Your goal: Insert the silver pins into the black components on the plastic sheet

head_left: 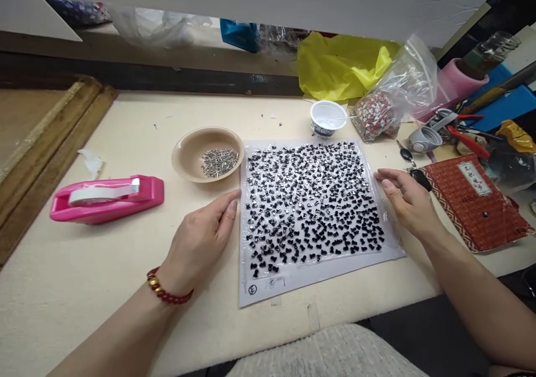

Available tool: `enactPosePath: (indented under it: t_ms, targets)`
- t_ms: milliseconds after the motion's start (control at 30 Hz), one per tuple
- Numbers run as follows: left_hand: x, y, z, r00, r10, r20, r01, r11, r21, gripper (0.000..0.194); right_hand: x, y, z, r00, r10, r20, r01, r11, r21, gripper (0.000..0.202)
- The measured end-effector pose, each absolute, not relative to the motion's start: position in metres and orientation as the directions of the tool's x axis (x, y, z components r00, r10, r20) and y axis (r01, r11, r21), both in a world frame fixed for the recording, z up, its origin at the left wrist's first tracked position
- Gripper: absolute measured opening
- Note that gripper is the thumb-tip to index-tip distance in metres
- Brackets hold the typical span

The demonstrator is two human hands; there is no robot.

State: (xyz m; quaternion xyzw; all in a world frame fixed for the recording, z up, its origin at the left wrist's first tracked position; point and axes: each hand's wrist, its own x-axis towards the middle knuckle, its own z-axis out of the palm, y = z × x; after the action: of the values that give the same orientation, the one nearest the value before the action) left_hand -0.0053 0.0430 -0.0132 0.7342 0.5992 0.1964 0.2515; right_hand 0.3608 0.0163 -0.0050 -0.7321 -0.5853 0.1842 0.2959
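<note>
A white sheet (268, 294) lies on the worktable in front of me, covered with rows of small black pieces (320, 229) under or on clear film. What the pieces are is too small to tell. My left hand (205, 232), with a dark red bead bracelet (167, 293) at its wrist, is closed at the sheet's left edge, thumb against forefinger. Opposite it, my right hand (408, 201) pinches the right edge between thumb and fingers. A beige bowl (184, 156) holding many small metal pins (219, 163) stands just beyond my left hand.
A pink tape dispenser (109, 198) sits at the left. Behind the sheet are a small white cup (329, 111) and a clear bag of red-and-white bits (377, 114). At the right lie a red patterned booklet (473, 204) and red-handled pliers (467, 139). A wooden frame (50, 137) borders the left.
</note>
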Motion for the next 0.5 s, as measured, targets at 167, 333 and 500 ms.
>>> enactPosePath:
  t_ms: [167, 333, 500]
  targets:
    - [-0.005, 0.046, -0.014, 0.190, 0.982, -0.011, 0.782, -0.144, 0.606, 0.055, 0.359, 0.025, -0.004, 0.214, 0.972, 0.100, 0.788, -0.111, -0.605, 0.036]
    - [-0.005, 0.047, -0.014, 0.181, 0.983, -0.043, 0.764, -0.113, 0.635, 0.055, 0.363, 0.031, -0.003, 0.199, 0.977, 0.082, 0.814, -0.118, -0.569, 0.036]
    - [-0.007, 0.041, -0.004, 0.115, 0.993, 0.005, 0.764, -0.091, 0.638, 0.046, 0.365, 0.029, 0.005, 0.209, 0.965, 0.156, 0.867, -0.109, -0.487, 0.035]
